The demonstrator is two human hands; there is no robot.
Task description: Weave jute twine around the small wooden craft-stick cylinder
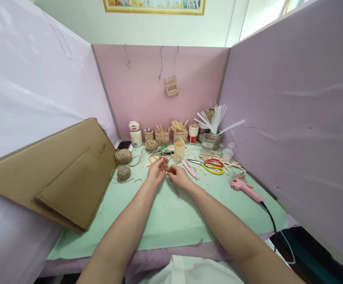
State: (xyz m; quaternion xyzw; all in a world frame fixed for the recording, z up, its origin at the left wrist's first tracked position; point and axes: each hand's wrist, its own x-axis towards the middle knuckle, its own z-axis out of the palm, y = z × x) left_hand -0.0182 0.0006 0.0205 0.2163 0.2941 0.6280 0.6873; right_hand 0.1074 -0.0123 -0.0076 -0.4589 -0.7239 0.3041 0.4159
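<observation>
1. Two bare hands, my left hand [157,171] and my right hand [180,176], meet over the middle of the pale green bench [174,227].
2. My right fingers pinch a strand of brown twine [174,186], its loose end trailing toward the near side.
3. My left fingers curl, palm partly upward; I cannot tell whether they grip it.
4. Just beyond, slightly right, stands a small pale cup [179,153].
5. Right: scissors [202,163] with red and yellow handles; nearer, a pink glue gun [248,191].
6. Left: two twine balls [123,156] beside leaning cardboard [70,173].
</observation>
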